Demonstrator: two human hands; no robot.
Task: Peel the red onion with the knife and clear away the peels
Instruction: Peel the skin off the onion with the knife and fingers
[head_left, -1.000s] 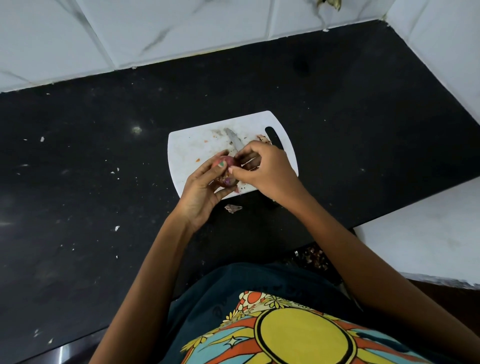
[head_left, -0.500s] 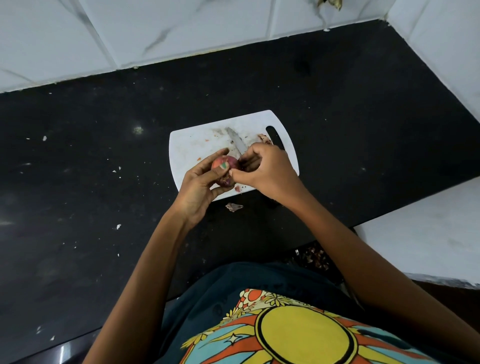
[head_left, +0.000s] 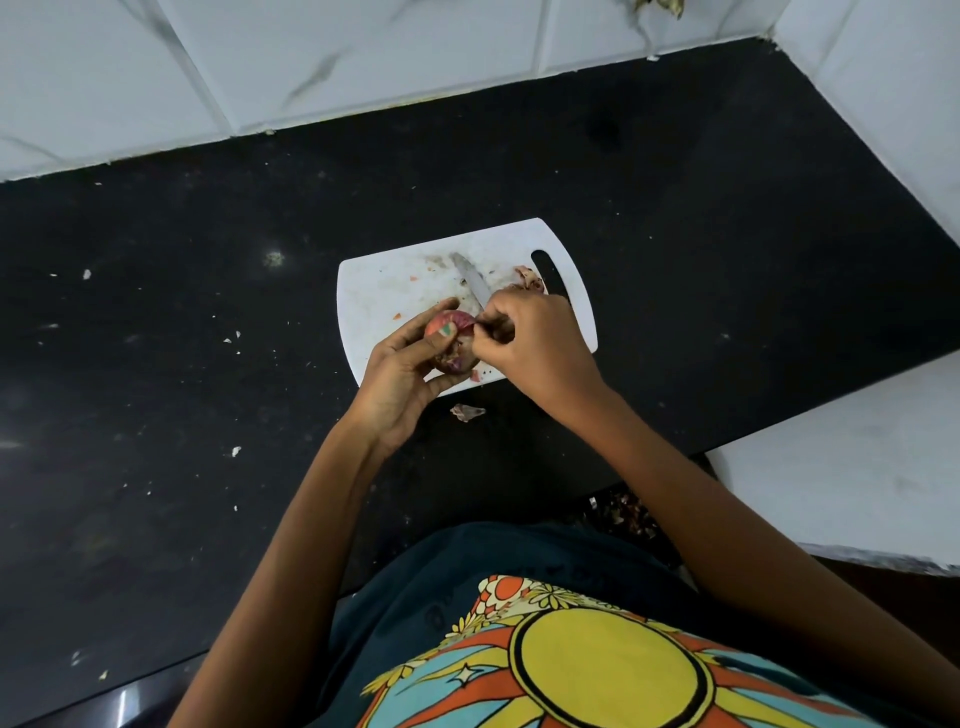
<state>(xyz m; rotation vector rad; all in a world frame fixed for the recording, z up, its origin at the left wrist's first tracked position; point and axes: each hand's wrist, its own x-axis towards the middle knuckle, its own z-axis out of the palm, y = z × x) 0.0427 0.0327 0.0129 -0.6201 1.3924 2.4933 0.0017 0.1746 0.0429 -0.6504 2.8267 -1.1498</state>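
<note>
My left hand (head_left: 402, 374) cups the red onion (head_left: 453, 347) over the near edge of the white cutting board (head_left: 384, 291). My right hand (head_left: 530, 343) grips the knife (head_left: 472, 283), whose blade points up and to the left over the board. Thumb and fingertips of that hand pinch the skin at the onion's top right. A bit of peel (head_left: 530, 278) lies on the board by its handle slot. Another peel (head_left: 467, 412) sits on the black counter just in front of the board.
The black counter (head_left: 208, 312) is dotted with small white scraps. White tiled walls (head_left: 363, 52) run along the back and the right. A white ledge (head_left: 852, 467) lies at the lower right, with dry peels (head_left: 623, 514) heaped on the floor beside my body.
My left hand has turned the onion slightly and lifted it a little toward the board. My right fingers have closed in on the skin at its top.
</note>
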